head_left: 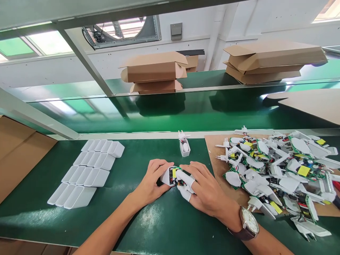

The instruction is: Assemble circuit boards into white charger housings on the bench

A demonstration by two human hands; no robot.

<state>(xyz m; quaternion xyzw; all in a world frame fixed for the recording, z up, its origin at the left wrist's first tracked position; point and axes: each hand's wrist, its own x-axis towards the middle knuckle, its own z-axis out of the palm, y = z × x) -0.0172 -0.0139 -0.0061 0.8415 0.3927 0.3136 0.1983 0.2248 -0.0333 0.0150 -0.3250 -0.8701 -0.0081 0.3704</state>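
Observation:
At the middle of the green table, my left hand (153, 179) is closed around a white plastic housing (166, 177). A circuit board (174, 173) with a yellow patch and small parts sits at the housing's open end, partly inside it as far as I can see. My right hand (205, 187) pinches the board from the right, with white finger covers on the thumb and a finger. My fingers hide much of the board. Beyond my hands stands a small white case (185, 149) with a plug part on top.
Rows of white empty housings (87, 177) lie at the left. On the right, a heap of circuit boards with white plug parts (268, 173) covers a cardboard sheet (216, 170). Cardboard boxes (151, 67) rest on the ledge behind. A brown carton (21, 152) borders the far left.

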